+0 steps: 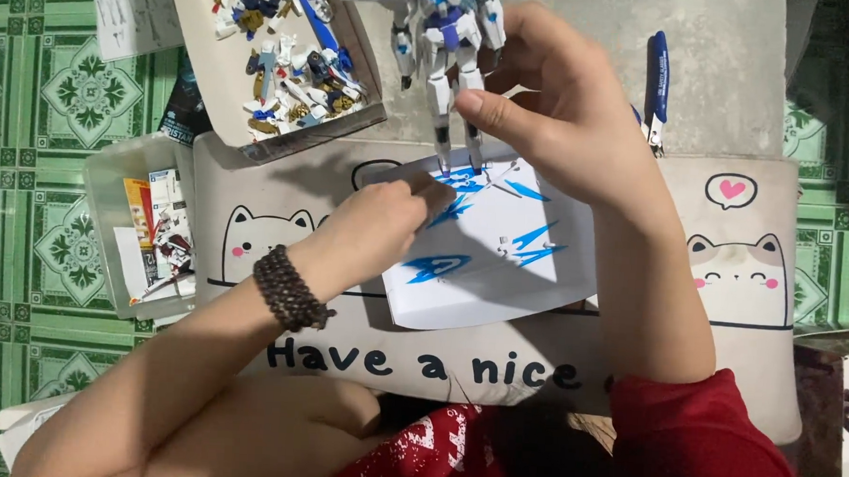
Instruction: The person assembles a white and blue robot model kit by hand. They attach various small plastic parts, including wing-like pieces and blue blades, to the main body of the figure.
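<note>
While the right hand (563, 121) grips a white and blue robot model (449, 39) near the upper middle of the frame, its fingers (492, 113) closed around the figure's legs, the left hand (387, 223) lies at the centre with its fingertips pressed together on a white sheet (500, 261) carrying blue pieces. That sheet rests on a cat-print cushion (747, 272), a cardboard box of small parts (280, 60) sits at the upper left, a clear tray (125, 216) lies at the left, and blue-handled nippers (657, 86) lie at the upper right
</note>
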